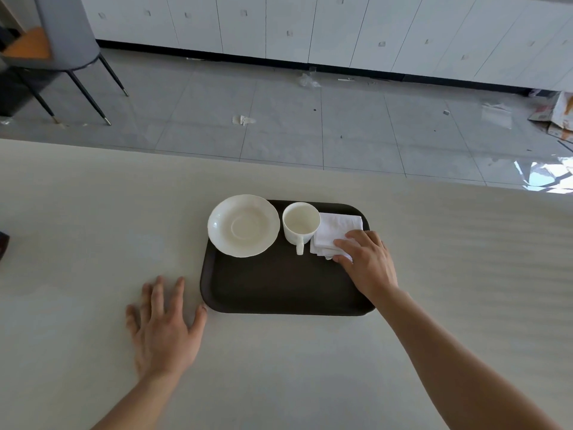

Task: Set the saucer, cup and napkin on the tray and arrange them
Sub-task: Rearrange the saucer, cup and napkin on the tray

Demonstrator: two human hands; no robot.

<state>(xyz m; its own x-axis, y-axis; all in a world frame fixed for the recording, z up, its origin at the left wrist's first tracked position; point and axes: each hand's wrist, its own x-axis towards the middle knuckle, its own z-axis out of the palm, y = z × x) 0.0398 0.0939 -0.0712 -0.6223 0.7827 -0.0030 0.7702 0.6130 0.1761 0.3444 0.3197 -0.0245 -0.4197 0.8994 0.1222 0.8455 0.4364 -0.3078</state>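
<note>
On the dark tray (279, 283), the saucer (243, 225) overhangs the far-left edge, beside the cup (300, 223). The right hand (369, 262) pinches the napkin (336, 235); the left hand (164, 327) lies flat, fingers spread, on the table (77, 228). The tray's near half is bare.

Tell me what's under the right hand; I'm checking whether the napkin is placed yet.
The right hand rests on the folded white napkin, which lies on the dark tray beside the cup. The napkin's near right corner is covered by the fingers.
</note>
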